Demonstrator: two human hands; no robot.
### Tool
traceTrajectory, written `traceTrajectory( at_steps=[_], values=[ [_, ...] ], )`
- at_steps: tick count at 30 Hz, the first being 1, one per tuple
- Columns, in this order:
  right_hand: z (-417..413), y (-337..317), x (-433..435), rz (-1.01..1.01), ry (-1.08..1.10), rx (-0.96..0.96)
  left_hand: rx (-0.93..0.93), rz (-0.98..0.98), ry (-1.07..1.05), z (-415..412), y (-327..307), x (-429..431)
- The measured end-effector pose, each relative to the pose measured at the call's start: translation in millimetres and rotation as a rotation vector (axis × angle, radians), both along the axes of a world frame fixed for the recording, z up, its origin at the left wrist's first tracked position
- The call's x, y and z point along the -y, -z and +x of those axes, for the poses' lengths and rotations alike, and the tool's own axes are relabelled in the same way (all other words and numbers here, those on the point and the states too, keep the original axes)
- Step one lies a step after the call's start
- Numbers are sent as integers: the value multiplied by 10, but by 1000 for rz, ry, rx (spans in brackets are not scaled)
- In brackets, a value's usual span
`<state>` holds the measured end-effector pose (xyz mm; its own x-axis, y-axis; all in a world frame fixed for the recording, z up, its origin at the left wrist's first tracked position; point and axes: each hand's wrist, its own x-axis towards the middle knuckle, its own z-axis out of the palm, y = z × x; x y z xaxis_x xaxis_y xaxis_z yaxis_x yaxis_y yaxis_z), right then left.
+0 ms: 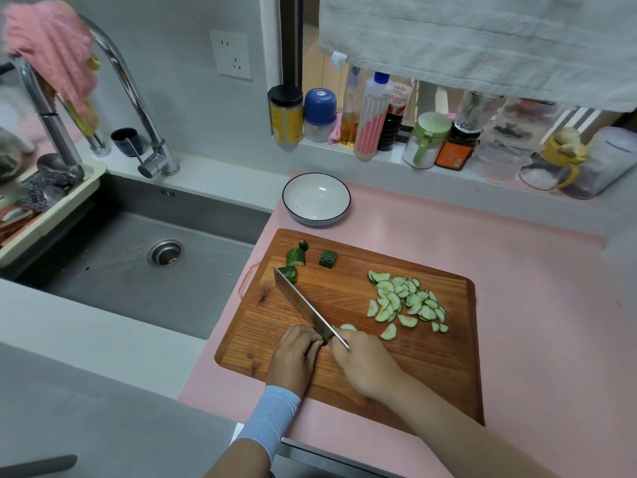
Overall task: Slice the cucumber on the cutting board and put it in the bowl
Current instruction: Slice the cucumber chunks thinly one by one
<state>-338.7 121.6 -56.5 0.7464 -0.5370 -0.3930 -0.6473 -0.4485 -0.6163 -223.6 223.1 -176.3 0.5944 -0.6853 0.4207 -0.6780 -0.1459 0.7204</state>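
Observation:
A wooden cutting board [431, 367] lies on a pink mat. My right hand [365, 363] grips a knife [303, 305] whose blade runs up-left across the board. My left hand [296, 353] presses down beside the blade on a cucumber piece that is almost hidden under its fingers. A pile of half-moon cucumber slices [406, 300] lies on the board's right part. Three uncut dark green cucumber chunks [327, 258] sit near the board's far left corner. An empty white bowl [316, 199] with a dark rim stands behind the board.
A steel sink [138, 257] with a tall tap [138, 98] lies to the left. A dish rack [41, 201] hangs over its left side. Bottles and jars [372, 119] line the window ledge behind the bowl. A grey towel [482, 39] hangs above them.

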Motion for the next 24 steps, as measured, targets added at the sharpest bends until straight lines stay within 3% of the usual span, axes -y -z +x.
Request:
traceTrajectory(
  at_steps=[24],
  values=[
    [-400, -118, -18, 63, 18, 72, 1, 0, 3, 24, 56, -11]
  ],
)
